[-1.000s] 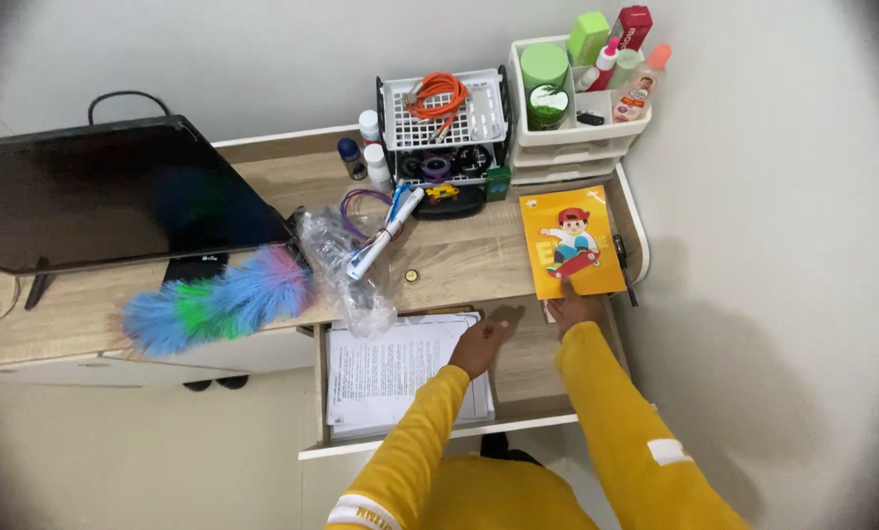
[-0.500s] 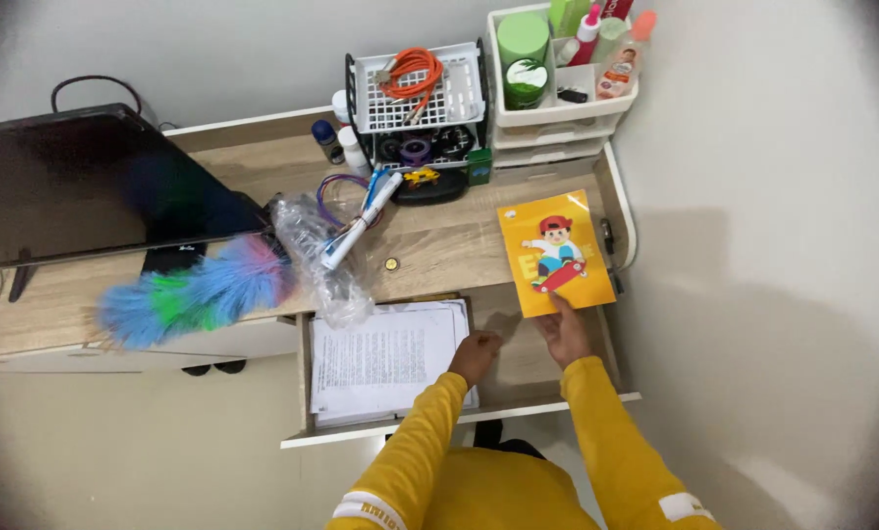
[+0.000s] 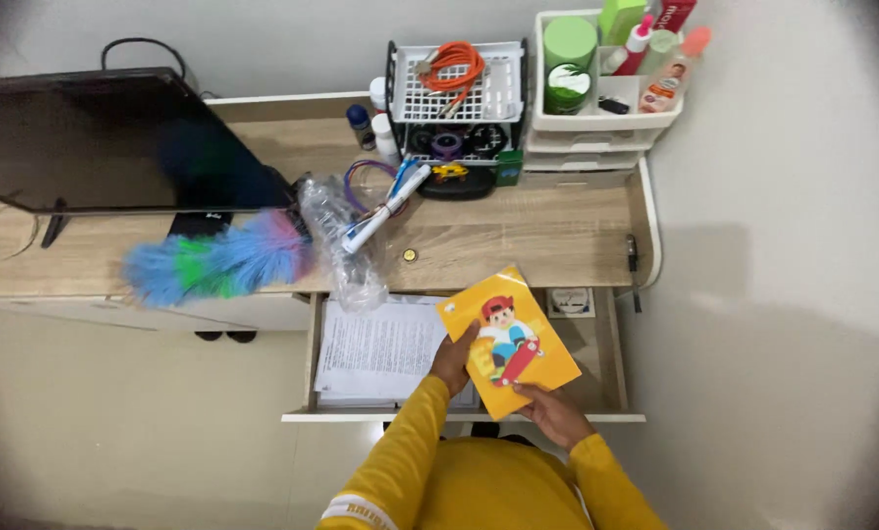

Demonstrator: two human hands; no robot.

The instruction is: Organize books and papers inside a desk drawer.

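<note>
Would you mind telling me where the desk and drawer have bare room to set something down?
Bare wood lies between the coin and the desk right edge, and in the drawer right part. It is crowded around the plastic bag, feather duster and wire basket.

Pale grey wall (image 3: 773,294) wraps a light wooden desk (image 3: 537,236); dark monitor (image 3: 96,137) at the back left, plain floor (image 3: 115,422) below, soft even light.

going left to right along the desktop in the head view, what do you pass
black monitor → fluffy blue, green and pink duster → crumpled clear plastic bag → black-and-white wire basket with an orange cable → white drawer organizer holding bottles and green jars
</note>
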